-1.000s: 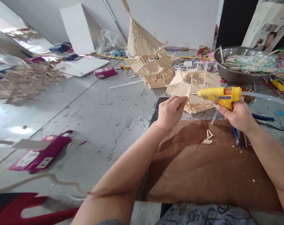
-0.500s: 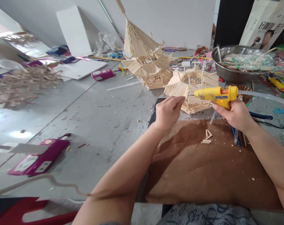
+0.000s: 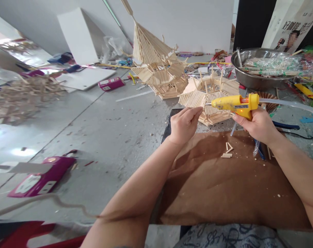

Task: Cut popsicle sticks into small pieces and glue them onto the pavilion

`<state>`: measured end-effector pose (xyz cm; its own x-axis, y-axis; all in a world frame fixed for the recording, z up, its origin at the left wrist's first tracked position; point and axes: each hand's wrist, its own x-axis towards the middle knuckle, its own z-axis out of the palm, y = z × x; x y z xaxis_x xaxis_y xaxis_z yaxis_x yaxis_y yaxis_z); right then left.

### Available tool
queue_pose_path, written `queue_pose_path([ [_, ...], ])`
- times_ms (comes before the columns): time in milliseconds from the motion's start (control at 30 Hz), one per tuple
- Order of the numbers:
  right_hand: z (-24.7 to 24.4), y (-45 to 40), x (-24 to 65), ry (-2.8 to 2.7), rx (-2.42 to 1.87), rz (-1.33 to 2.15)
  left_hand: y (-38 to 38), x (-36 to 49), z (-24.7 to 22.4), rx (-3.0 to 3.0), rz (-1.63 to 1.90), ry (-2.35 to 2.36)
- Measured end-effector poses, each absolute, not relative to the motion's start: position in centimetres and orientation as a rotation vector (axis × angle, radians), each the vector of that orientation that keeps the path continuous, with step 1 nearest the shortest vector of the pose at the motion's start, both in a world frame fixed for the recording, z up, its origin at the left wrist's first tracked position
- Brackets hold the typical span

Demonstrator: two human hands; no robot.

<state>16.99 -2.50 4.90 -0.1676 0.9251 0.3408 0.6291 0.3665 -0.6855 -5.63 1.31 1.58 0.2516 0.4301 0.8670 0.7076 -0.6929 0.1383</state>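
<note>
Head view, so you're looking down past my own two arms here. My right hand (image 3: 262, 125) is wrapped round the grip of a yellow glue gun (image 3: 227, 102), and that's the thing to watch. Its long axis runs pretty much crosswise, with the body sitting to the left of my right hand and the metal nozzle (image 3: 208, 104) aimed at my left hand (image 3: 184, 124). A clear glue stick (image 3: 280, 101) pokes out the back, off to the right.

My left hand is closed, fingers bunched in a pinch, and honestly I can't tell whether there's a scrap of wood in there. The nozzle is just beside those fingertips, a touch above and to their right; can't say if it's touching. So the tip end is way nearer my left hand, even though my right has the gun.

Past both hands is the low stick frame (image 3: 192, 99), partly behind the gun. The tall stick tower (image 3: 151, 44) is farther out beyond my left hand. Closer to me, between my forearms, a few short sticks (image 3: 226, 155) lie on the brown sheet (image 3: 210, 193).
</note>
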Motion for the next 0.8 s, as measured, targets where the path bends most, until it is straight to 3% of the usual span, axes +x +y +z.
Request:
queue_pose_path([
  [800,4.34,-2.3,16.79,-1.905,-1.357,0.471,1.36,-5.68,1.52,-2.303,-1.442,-1.152],
])
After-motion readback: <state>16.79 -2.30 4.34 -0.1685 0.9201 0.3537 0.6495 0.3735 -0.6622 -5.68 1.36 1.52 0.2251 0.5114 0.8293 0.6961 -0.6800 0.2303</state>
